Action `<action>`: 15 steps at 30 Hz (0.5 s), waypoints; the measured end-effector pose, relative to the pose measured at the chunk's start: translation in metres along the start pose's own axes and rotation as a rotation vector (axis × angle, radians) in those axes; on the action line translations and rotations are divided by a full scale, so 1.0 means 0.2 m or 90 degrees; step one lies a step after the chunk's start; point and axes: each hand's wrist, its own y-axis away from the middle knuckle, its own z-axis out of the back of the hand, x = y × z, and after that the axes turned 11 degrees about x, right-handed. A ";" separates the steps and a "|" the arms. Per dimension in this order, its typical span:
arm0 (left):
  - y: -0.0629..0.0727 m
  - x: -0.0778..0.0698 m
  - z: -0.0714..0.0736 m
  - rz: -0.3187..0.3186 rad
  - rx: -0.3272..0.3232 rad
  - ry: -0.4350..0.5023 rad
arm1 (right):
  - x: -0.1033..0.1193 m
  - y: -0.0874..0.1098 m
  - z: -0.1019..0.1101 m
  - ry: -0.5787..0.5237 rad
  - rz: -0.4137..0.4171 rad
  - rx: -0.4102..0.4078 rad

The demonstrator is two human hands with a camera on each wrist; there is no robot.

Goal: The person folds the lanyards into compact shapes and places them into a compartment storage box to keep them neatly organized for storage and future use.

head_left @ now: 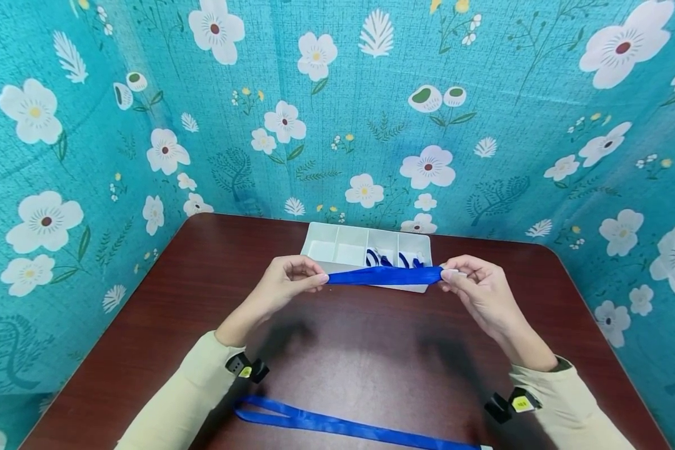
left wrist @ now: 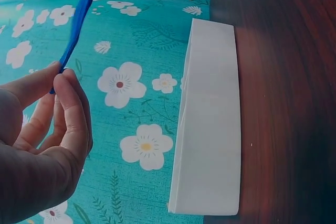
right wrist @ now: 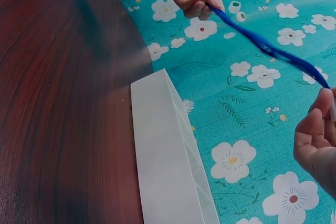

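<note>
A blue lanyard (head_left: 382, 275), its flat strap folded into a short length, is stretched between the two hands above the table. My left hand (head_left: 284, 284) pinches one end between thumb and fingertips, as the left wrist view also shows with the strap (left wrist: 79, 22) rising away. At the other end my right hand (head_left: 480, 290) pinches the strap near a small pale piece, partly hidden by the fingers. Nearer the front of the table lies a second blue lanyard (head_left: 337, 425), spread out with a loop at its left end.
A white divided tray (head_left: 320, 240) stands at the back of the brown table (head_left: 360, 350), just behind the held strap. Its two right compartments hold coiled blue straps (head_left: 379, 257). Teal flowered cloth (head_left: 337, 125) hangs around the back and sides.
</note>
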 end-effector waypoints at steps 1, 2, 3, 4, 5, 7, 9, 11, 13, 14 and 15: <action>0.00 0.00 0.00 0.001 -0.002 -0.001 | 0.00 0.00 0.00 0.000 -0.004 0.002; 0.00 0.00 0.00 0.003 -0.004 -0.003 | 0.00 0.00 -0.01 -0.001 -0.008 0.005; 0.00 0.00 -0.01 0.005 -0.005 -0.005 | 0.00 -0.01 -0.01 -0.002 -0.011 0.008; 0.00 -0.01 -0.01 0.006 -0.006 -0.008 | 0.00 -0.01 -0.02 -0.003 -0.013 0.012; 0.00 -0.01 -0.01 0.008 -0.006 -0.008 | 0.00 -0.01 -0.03 -0.001 -0.015 0.017; 0.00 -0.01 -0.02 0.008 -0.004 -0.010 | 0.00 -0.02 -0.04 0.000 -0.016 0.029; -0.01 -0.02 -0.03 0.003 -0.001 -0.006 | 0.00 -0.03 -0.05 0.002 -0.013 0.040; -0.01 -0.03 -0.04 -0.001 0.002 -0.003 | -0.01 -0.03 -0.06 0.002 -0.007 0.052; -0.01 -0.04 -0.04 -0.003 0.004 -0.001 | -0.01 -0.04 -0.06 -0.001 0.000 0.061; -0.01 -0.05 -0.04 -0.003 0.004 -0.001 | -0.01 -0.04 -0.07 -0.004 0.004 0.065; -0.02 -0.05 -0.05 -0.002 0.004 -0.003 | -0.01 -0.05 -0.07 -0.006 0.008 0.069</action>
